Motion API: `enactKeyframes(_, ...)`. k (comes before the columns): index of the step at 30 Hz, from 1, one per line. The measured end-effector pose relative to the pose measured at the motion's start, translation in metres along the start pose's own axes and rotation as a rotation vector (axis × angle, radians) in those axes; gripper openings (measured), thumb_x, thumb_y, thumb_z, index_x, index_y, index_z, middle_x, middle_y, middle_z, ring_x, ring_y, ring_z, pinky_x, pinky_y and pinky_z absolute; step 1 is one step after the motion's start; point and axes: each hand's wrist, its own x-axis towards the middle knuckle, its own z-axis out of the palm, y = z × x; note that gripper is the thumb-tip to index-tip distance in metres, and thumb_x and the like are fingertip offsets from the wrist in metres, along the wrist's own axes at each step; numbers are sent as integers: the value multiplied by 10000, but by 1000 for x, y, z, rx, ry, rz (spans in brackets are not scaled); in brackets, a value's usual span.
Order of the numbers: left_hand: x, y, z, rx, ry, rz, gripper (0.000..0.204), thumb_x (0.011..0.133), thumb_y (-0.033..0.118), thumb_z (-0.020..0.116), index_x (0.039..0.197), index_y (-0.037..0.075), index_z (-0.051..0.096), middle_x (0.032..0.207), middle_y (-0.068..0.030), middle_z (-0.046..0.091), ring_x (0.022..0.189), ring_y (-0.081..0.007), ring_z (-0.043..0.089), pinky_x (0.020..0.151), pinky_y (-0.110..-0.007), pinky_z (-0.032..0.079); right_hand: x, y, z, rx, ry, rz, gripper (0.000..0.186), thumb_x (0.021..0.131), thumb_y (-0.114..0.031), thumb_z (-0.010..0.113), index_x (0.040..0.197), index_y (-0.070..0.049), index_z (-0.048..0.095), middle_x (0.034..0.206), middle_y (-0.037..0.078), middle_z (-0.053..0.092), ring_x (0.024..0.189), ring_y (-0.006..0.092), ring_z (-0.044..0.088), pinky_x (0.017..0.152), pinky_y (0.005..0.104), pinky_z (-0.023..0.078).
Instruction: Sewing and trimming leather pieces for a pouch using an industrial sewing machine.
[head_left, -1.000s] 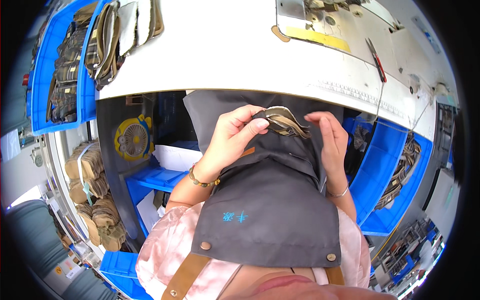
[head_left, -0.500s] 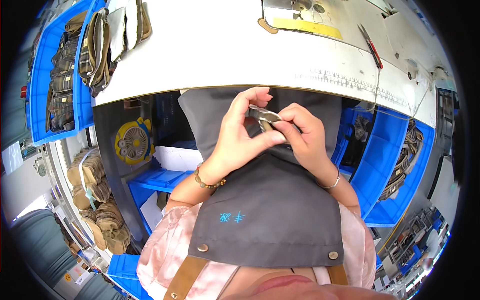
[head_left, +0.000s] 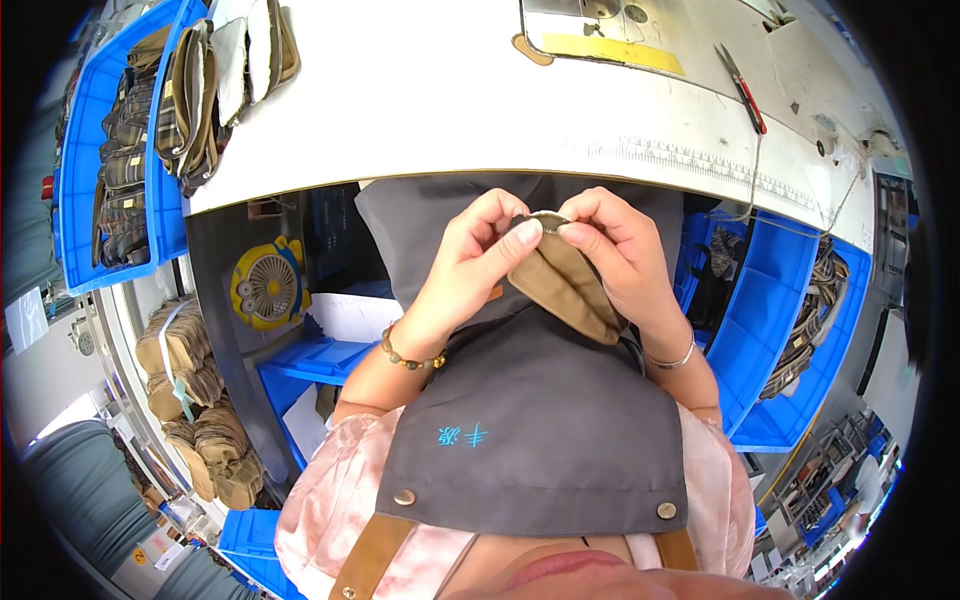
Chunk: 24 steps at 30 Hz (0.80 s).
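In front of my grey apron I hold up a khaki cloth piece (head_left: 565, 285), curved, with a rounded lower end and a pale, narrow upper edge. My left hand (head_left: 485, 240) pinches one end of that edge between thumb and fingers. Close beside it, my right hand (head_left: 615, 245) pinches the other end. The body of the cloth hangs down between my hands, over the apron (head_left: 540, 430). Both hands are just below the front edge of the white table (head_left: 420, 110).
Plaid and khaki padded pieces (head_left: 190, 105) stand at the table's left end, beside a blue crate (head_left: 75, 180). Red-handled snips (head_left: 742, 90) lie at the right, near a metal machine plate (head_left: 610, 20). Below are a yellow fan (head_left: 268, 285), bundled khaki pieces (head_left: 205, 400) and another blue crate (head_left: 745, 350).
The cloth piece has been turned, and its khaki body now hangs in view. My left hand has come down and closed on the edge; both hands now pinch it side by side.
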Motion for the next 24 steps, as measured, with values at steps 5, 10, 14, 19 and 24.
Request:
enactKeyframes(5,3,0,8,-66,21,15,124,997,150,631,1045,37,613,903,44,623,832,-20,523,737,-193,405,3,6,-3,104,-73,42,69,980,-56,584,954,-1,615,843,0,601,795,61,514,731,216,436)
enactKeyframes(10,7,-5,7,-168,28,-18,112,992,125,632,1052,31,632,919,25,654,820,-20,551,726,-195,437,5,7,-7,83,-51,53,89,984,-65,583,956,12,618,846,9,606,793,65,533,728,218,450)
enactKeyframes(14,6,-8,3,-214,91,-38,104,986,120,626,1034,29,642,934,-14,690,824,-59,610,753,-232,496,24,-15,-48,-792,409,-255,132,964,-155,633,963,-34,686,862,88,684,745,193,646,706,292,506)
enactKeyframes(19,7,-5,4,-211,76,-53,102,988,119,624,1027,27,646,926,-14,690,816,-59,613,747,-234,501,72,-12,-160,-1342,757,-493,228,974,-243,599,1074,-71,709,975,123,723,874,302,684,764,374,529)
enactKeyframes(24,6,-8,5,-199,104,-46,97,991,113,620,1023,24,645,922,-15,689,812,-54,609,742,-229,498,80,-5,-170,-1669,635,-166,273,989,-238,565,1182,-101,702,1044,142,725,931,326,682,778,402,540)
